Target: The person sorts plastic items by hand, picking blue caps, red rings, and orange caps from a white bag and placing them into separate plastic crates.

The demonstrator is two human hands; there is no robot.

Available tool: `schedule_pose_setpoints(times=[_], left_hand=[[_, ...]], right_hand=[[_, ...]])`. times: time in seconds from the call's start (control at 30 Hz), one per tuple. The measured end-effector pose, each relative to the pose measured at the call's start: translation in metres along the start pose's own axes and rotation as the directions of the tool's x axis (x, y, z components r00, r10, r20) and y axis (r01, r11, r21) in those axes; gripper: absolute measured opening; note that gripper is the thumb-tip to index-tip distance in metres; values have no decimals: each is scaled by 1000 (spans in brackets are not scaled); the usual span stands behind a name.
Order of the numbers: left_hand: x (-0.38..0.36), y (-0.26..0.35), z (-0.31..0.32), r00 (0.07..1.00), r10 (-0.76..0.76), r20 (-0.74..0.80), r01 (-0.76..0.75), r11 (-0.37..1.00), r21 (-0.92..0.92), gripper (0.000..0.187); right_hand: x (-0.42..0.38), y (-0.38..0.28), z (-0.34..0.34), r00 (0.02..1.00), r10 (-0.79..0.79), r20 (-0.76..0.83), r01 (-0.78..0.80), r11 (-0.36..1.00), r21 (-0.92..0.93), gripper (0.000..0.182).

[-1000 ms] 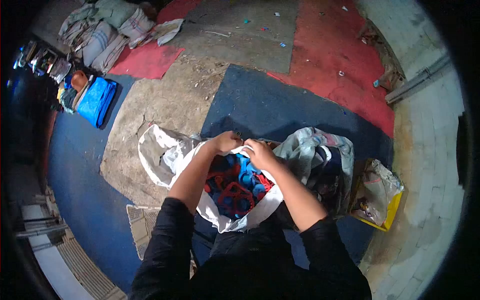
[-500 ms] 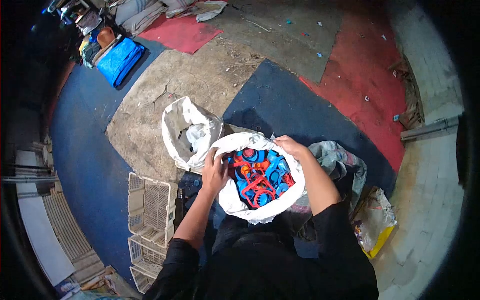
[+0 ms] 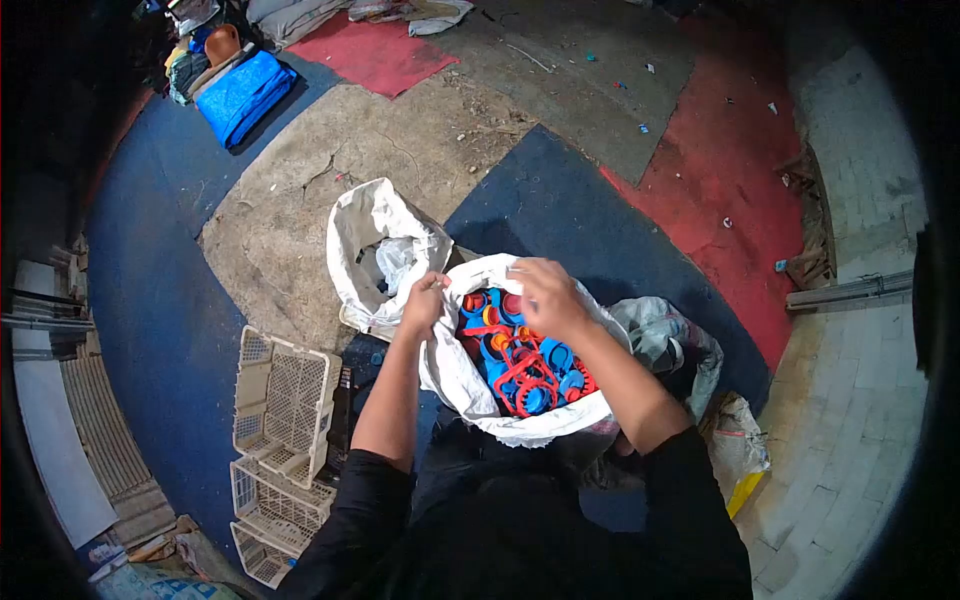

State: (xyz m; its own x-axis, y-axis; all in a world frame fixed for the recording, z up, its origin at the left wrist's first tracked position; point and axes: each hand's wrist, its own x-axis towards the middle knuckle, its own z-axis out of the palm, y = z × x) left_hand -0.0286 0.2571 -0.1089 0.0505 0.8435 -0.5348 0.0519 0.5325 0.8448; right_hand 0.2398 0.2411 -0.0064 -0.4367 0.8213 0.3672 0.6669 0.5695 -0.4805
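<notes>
A white woven sack (image 3: pixel 458 380) stands upright in front of my body with its rim rolled outward. Blue and red plastic parts (image 3: pixel 535 372), several with orange pieces, fill its mouth. My left hand (image 3: pixel 424 306) pinches the sack's rim on the left side. Over the far side of the opening is my right hand (image 3: pixel 548 298), its fingers bent and slightly blurred; whether they grip anything cannot be made out. It covers some of the parts beneath. Just beyond my left hand stands a second white sack (image 3: pixel 350 235) with clear plastic (image 3: pixel 396 262) inside.
Stacked cream plastic crates (image 3: pixel 290 400) stand at the left. A greyish sack (image 3: pixel 655 330) lies to the right, near a white and yellow bag (image 3: pixel 738 440). A folded blue tarp (image 3: pixel 245 97) sits farther off. Blue mats (image 3: pixel 570 215) cover parts of the concrete floor.
My right hand has left the sack's right rim and come inward over the opening. My left hand has shifted up along the left rim, fingers now pinched. The view has tilted slightly.
</notes>
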Motion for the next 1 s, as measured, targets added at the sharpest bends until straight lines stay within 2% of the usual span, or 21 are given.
schedule_pose_setpoints(times=[0.03, 0.07, 0.1, 0.17, 0.2, 0.3, 0.33, 0.37, 0.43, 0.47, 0.5, 0.53, 0.63, 0.67, 0.7, 0.77, 0.8, 0.83, 0.9, 0.93, 1.0], left_hand=[[22, -27, -8, 996, -57, 74, 66, 988, -139, 22], [12, -12, -6, 963, -198, 183, 247, 918, -308, 22], [1, 4, -3, 899, -306, 313, 424, 790, -443, 23], [0, 1, -2, 899, -273, 343, 418, 766, -487, 23], [0, -1, -3, 898, -258, 357, 418, 753, -508, 23], [-9, -11, -11, 996, -84, -34, 83, 996, -39, 27], [-51, -6, 10, 900, 229, -371, -206, 973, 100, 40], [-92, 15, 24, 719, 547, -428, -176, 739, 650, 60], [-150, 16, 41, 801, 411, -436, 5, 723, 691, 91], [-172, 5, 49, 859, 343, -380, 17, 722, 692, 93], [-186, -10, 51, 867, 385, -317, -92, 749, 656, 88], [-197, -22, 50, 858, 384, -341, -121, 796, 593, 80], [-211, -40, 28, 869, 354, -344, -175, 872, 457, 56], [-211, -53, 25, 839, 383, -386, -241, 898, 369, 40], [-208, -75, 22, 894, 247, -373, -230, 969, 89, 31], [-204, -86, 20, 952, -58, -302, -61, 926, -372, 29], [-193, -113, 15, 974, -51, -219, -76, 841, -536, 31], [-187, -118, 11, 984, -100, -147, -17, 771, -637, 34], [-178, -125, 10, 992, -84, -89, -4, 702, -712, 37], [-175, -124, 10, 994, -70, -88, -12, 712, -702, 37], [-175, -120, 10, 995, -43, -87, -28, 728, -685, 39]], right_hand=[[14, -16, 2, 993, -108, 50, 107, 994, 27, 37], [27, -29, -3, 984, -162, 75, 164, 986, -21, 41], [29, -18, 9, 978, -126, 168, 122, 992, 35, 42], [33, 16, 47, 934, -65, 352, 20, 991, 131, 43], [39, 27, 53, 916, -43, 399, -30, 984, 175, 34], [67, 23, 37, 770, 183, 611, -334, 932, 142, 28], [70, 29, 45, 769, 173, 616, -326, 934, 145, 29], [71, 41, 55, 773, 168, 612, -321, 936, 148, 30], [74, 60, 73, 749, 166, 642, -341, 927, 157, 33], [74, 68, 81, 718, 168, 675, -367, 916, 164, 33], [76, 73, 87, 687, 168, 707, -395, 903, 169, 34], [82, 75, 91, 579, 241, 779, -505, 856, 111, 30], [87, 83, 103, 576, 265, 773, -611, 768, 191, 27], [86, 77, 95, 529, 305, 792, -713, 666, 220, 27], [83, 77, 97, 532, 332, 779, -735, 639, 230, 27], [80, 82, 106, 534, 383, 754, -772, 584, 251, 27], [79, 89, 109, 570, 388, 724, -741, 623, 250, 25], [75, 81, 105, 682, 397, 614, -655, 704, 273, 24], [65, 57, 85, 862, 362, 354, -462, 848, 260, 21], [61, 46, 68, 950, 233, 207, -270, 948, 170, 19], [48, 11, 39, 989, 131, -65, -126, 989, 76, 22]])
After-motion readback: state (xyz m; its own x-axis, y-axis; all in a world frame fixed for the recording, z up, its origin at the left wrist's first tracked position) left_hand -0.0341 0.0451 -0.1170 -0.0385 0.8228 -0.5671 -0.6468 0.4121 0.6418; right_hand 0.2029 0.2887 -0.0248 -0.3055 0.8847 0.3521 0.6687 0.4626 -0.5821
